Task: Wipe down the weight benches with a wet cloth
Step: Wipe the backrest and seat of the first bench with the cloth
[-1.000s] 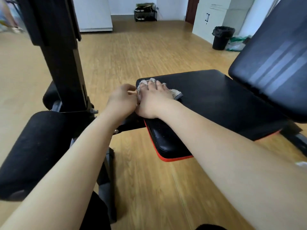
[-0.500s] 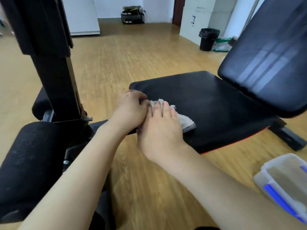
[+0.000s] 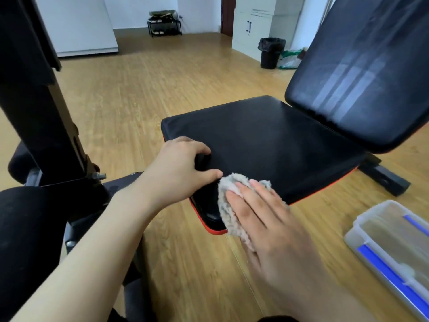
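Note:
The black bench seat pad (image 3: 267,145) with red trim lies in the middle of the view, its raised backrest (image 3: 362,73) at the upper right. My right hand (image 3: 267,228) presses a fluffy grey-white cloth (image 3: 228,205) with straight fingers against the pad's near corner and side edge. My left hand (image 3: 178,168) grips the pad's near-left corner, thumb along the edge and fingers curled over the top, just left of the cloth.
A black upright post (image 3: 39,108) and foam rollers (image 3: 25,228) stand at the left. A clear plastic box with blue clips (image 3: 392,247) sits on the wood floor at the lower right. A black bin (image 3: 270,53) stands far back.
My right hand has slid the cloth from the pad's far-left top back toward me, down to its near corner and side. My left hand stayed on the pad's left edge, fingers now spread.

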